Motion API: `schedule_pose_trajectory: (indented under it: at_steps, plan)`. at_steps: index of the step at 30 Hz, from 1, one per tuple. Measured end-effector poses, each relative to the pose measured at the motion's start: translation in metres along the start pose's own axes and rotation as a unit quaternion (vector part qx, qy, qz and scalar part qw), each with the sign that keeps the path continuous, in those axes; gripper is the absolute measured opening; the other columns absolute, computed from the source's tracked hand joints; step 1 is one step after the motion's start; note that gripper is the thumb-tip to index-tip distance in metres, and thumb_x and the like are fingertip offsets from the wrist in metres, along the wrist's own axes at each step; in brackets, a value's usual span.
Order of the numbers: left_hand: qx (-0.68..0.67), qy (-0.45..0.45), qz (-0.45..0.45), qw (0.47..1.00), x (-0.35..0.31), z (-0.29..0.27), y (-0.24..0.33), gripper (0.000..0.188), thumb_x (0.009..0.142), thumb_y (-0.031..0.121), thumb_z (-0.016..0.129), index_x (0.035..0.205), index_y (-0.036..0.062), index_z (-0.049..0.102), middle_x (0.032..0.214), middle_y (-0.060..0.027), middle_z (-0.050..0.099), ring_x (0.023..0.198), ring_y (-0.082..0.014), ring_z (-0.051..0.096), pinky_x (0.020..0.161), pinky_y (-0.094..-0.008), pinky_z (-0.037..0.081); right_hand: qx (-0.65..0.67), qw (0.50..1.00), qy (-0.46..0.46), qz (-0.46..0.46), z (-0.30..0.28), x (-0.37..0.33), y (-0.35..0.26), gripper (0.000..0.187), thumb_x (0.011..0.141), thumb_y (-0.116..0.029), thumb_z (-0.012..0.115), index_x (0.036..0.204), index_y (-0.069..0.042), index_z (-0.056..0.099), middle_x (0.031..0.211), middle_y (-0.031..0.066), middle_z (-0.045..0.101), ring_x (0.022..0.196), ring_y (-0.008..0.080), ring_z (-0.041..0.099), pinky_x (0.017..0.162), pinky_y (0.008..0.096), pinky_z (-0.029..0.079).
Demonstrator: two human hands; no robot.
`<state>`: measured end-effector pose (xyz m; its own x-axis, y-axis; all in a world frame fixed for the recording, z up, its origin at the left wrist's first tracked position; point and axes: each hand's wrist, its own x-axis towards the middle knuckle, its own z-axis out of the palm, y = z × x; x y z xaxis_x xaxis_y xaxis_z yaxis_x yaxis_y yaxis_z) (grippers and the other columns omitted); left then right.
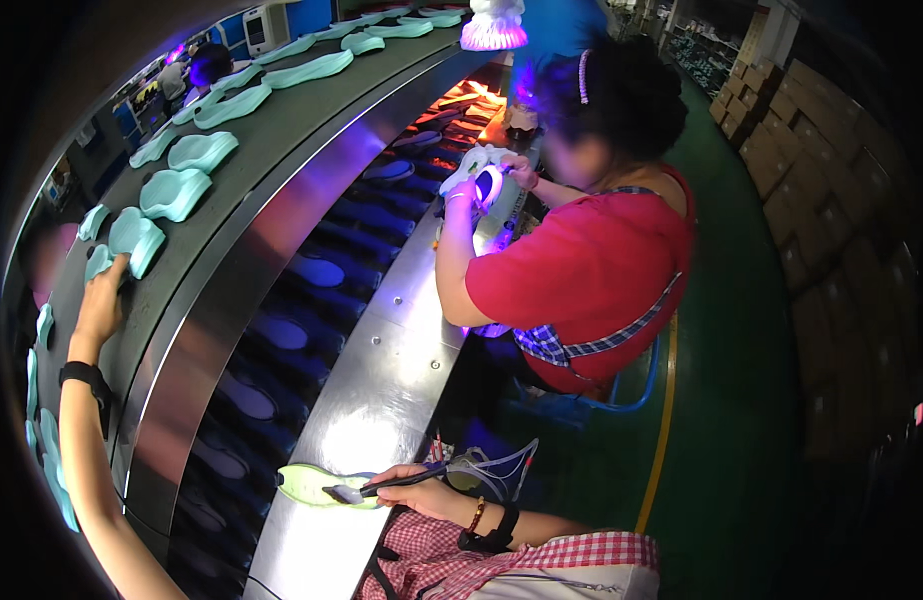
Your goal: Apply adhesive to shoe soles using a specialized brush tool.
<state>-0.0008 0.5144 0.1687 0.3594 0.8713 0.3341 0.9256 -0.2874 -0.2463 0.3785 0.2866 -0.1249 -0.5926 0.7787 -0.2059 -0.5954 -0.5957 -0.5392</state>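
My left hand (102, 300) reaches to the upper belt at the left, its fingers closed on the edge of a small mint-green shoe sole (97, 261). A larger mint-green sole (136, 240) lies right beside those fingers. Low in the middle, my right hand (420, 490) grips a dark-handled brush (390, 486). Its bristles rest on a yellow-green shoe sole (307, 483), which lies on the metal ledge (367, 425). Thin clear tubes (502, 465) trail close to the brush's handle end. The fingertips of my left hand are partly hidden by the soles.
More soles (312, 70) lie along the dark upper belt (282, 115). Below it, a roller conveyor (282, 285) carries darker soles toward an orange glow. A co-worker in red (592, 270) sits along the ledge, holding a shoe part. Stacked cartons (832, 180) line the right.
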Motion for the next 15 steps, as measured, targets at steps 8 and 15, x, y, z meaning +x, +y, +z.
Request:
schedule_pose_trajectory:
  at_steps: [8,15]
  plan:
    - [-0.227,-0.001,-0.046,0.973,-0.019,-0.022,-0.016,0.06,0.072,0.0,0.054,0.128,0.0079,0.033,0.125,-0.019,0.042,0.113,-0.03,0.044,0.094,-0.0369,0.035,-0.075,0.997,0.01,0.002,0.034,0.009,-0.004,0.022,0.081,-0.003,0.057,0.102,0.003,0.055,0.095,0.0091,0.06,0.078,0.0108,0.058,0.069,0.0214,0.047]
    - [-0.072,-0.153,-0.228,0.959,-0.163,-0.104,-0.057,0.059,0.077,0.013,0.058,0.13,0.0031,0.032,0.129,-0.0207,0.038,0.122,-0.0301,0.035,0.099,-0.0372,0.029,-0.08,0.996,0.031,-0.007,0.075,0.016,-0.012,0.022,0.08,-0.005,0.058,0.101,0.001,0.055,0.094,0.0088,0.059,0.078,0.0112,0.058,0.073,0.0224,0.048]
